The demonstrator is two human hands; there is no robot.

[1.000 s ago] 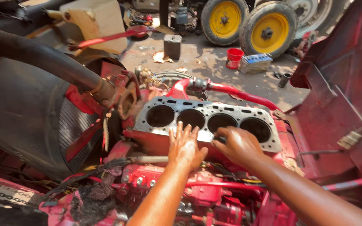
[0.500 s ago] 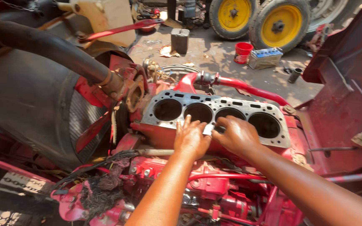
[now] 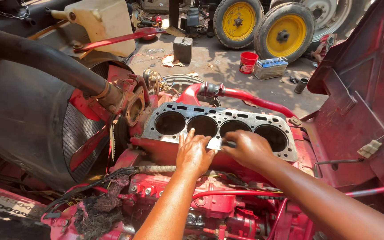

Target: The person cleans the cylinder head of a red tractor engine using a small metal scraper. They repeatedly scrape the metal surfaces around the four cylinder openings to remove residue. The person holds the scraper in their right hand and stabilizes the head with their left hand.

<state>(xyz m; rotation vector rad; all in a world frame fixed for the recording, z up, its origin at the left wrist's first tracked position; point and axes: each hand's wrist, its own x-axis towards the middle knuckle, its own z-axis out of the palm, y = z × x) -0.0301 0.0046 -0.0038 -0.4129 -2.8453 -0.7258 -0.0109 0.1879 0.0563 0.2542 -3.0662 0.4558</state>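
A red engine block (image 3: 187,153) stands open on top, with a grey head gasket (image 3: 221,116) that has several round cylinder holes. My left hand (image 3: 194,153) lies flat on the gasket's near edge, fingers spread. My right hand (image 3: 248,148) is beside it, gripping a small flat metal scraper (image 3: 215,143) whose blade rests on the gasket between the two hands. What the right fingers cover of the tool is hidden.
A black radiator hose (image 3: 41,60) and dark radiator shroud (image 3: 18,120) fill the left. A red hose (image 3: 254,98) runs behind the gasket. A red body panel (image 3: 361,98) rises at right. Beyond lie yellow wheels (image 3: 284,32), a red bucket (image 3: 247,62) and a battery (image 3: 270,68).
The view has shifted slightly. Both hands stay at the gasket's near edge, with the right hand and scraper moved a little against the surface.
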